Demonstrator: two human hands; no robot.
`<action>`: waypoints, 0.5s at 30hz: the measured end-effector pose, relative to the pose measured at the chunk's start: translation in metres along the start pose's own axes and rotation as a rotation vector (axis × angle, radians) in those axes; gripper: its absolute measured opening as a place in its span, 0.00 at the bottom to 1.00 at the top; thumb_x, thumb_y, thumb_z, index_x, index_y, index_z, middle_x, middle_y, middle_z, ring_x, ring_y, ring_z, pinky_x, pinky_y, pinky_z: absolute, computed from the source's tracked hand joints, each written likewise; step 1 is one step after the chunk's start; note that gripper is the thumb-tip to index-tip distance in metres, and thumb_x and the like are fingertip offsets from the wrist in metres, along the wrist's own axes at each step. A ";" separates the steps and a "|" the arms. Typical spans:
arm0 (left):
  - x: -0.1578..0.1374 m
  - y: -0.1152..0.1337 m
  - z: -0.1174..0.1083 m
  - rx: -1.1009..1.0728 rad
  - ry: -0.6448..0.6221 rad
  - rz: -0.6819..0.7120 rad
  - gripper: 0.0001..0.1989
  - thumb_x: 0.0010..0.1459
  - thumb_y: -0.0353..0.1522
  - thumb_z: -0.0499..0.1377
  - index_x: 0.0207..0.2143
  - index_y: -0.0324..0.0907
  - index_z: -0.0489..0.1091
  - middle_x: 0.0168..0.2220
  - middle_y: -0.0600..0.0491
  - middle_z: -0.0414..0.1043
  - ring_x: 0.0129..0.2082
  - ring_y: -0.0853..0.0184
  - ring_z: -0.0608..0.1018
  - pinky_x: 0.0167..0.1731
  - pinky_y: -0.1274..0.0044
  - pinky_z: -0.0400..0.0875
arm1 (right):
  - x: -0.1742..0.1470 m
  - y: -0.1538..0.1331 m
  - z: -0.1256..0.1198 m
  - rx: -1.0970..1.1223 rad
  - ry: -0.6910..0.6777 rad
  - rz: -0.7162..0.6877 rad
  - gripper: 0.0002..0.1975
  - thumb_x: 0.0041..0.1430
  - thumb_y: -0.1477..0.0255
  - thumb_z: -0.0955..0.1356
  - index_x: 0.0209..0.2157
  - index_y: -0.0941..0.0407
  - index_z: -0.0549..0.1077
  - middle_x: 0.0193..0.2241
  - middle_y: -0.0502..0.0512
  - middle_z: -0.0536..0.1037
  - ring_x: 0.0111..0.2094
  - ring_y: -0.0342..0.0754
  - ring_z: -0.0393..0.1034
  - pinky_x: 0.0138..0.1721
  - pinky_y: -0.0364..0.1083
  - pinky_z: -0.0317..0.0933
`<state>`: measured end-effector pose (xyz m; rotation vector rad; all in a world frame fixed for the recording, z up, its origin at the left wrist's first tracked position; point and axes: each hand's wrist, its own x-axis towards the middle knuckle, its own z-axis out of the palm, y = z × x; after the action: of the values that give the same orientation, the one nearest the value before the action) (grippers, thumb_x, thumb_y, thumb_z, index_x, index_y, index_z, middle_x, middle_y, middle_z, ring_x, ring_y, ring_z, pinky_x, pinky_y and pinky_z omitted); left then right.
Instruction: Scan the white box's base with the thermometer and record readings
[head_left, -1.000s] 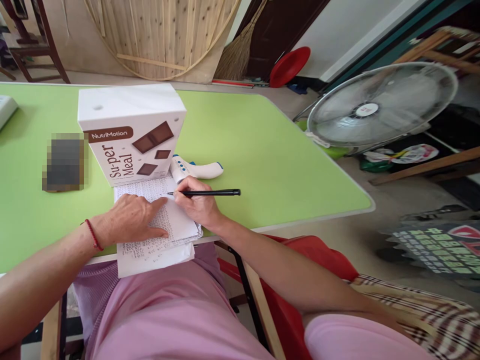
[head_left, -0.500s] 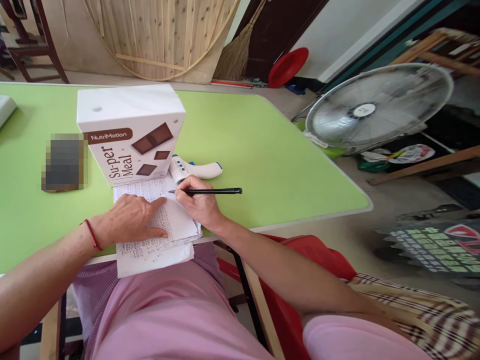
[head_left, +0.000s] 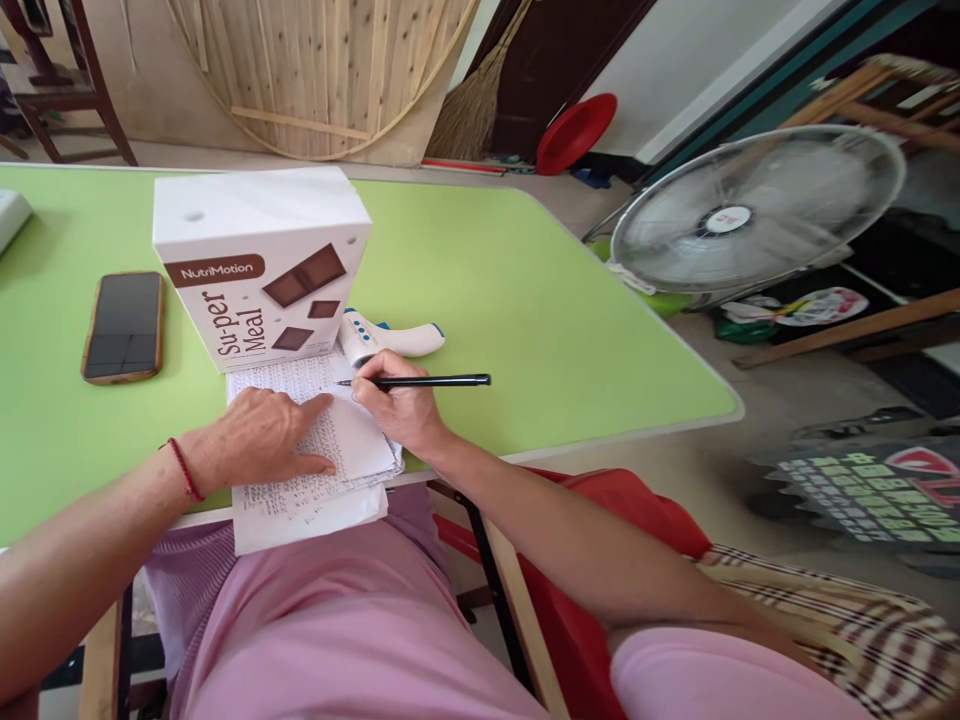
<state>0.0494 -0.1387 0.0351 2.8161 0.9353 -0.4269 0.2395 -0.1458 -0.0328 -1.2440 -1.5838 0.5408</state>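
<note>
My right hand [head_left: 397,405] grips a black pen [head_left: 442,381], its tip at the handwritten sheets of paper [head_left: 360,430]. Dense writing covers the left part of the top sheet, and a lower sheet hangs over the table's near edge. My left hand [head_left: 270,437] lies on the paper with fingers spread, thumb and index finger pointing toward the pen. Just beyond the paper stands a white box [head_left: 262,215] printed with brown squares. A white and blue infrared thermometer [head_left: 401,340] lies beside the box, behind my right hand.
On the green table [head_left: 525,300], a phone [head_left: 124,325] in a brown case lies left of the box. A large fan [head_left: 757,215] stands past the right edge. A red chair [head_left: 630,510] is near my right arm.
The pen has tilted very slightly, its back end a little farther right. My left hand stays in place on the paper.
</note>
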 end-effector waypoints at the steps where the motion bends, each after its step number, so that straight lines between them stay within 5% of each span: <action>1: 0.000 0.000 0.000 0.001 0.003 0.002 0.33 0.62 0.50 0.53 0.60 0.37 0.59 0.29 0.44 0.76 0.31 0.52 0.80 0.26 0.73 0.64 | 0.000 0.000 0.000 0.000 -0.006 -0.001 0.05 0.50 0.72 0.64 0.23 0.53 0.63 0.17 0.45 0.67 0.20 0.41 0.58 0.23 0.43 0.58; 15: 0.000 -0.001 0.001 -0.018 0.018 0.010 0.31 0.62 0.50 0.53 0.59 0.38 0.60 0.28 0.45 0.76 0.30 0.52 0.79 0.25 0.73 0.63 | 0.000 0.000 0.001 0.002 -0.024 0.021 0.05 0.49 0.72 0.65 0.22 0.53 0.64 0.17 0.45 0.68 0.20 0.41 0.58 0.23 0.42 0.56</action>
<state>0.0487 -0.1382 0.0338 2.8120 0.9228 -0.3904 0.2386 -0.1452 -0.0331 -1.2586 -1.5908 0.5724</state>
